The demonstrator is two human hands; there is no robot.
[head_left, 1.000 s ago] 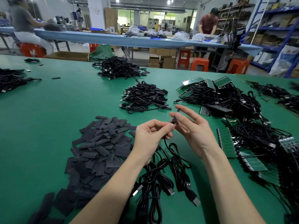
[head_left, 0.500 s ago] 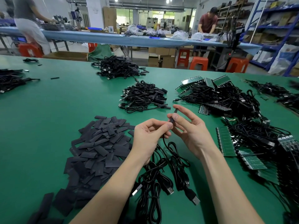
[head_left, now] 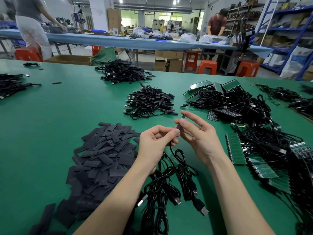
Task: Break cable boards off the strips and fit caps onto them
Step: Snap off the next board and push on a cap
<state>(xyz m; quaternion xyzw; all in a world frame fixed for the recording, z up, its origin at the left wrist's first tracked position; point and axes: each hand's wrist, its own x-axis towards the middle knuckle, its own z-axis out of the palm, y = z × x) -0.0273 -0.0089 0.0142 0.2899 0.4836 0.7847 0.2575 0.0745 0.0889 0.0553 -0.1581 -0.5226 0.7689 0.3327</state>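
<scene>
Centre frame: left hand pinches the cable just below the black cap; right hand pinches the cap between thumb and forefinger, other fingers spread. Versus a second ago, hands barely moved, cap a bit more upright, so capping looks nearly seated, not finished. Loose caps pile lower left on the desk; board strips right; finished cables upper centre.
</scene>
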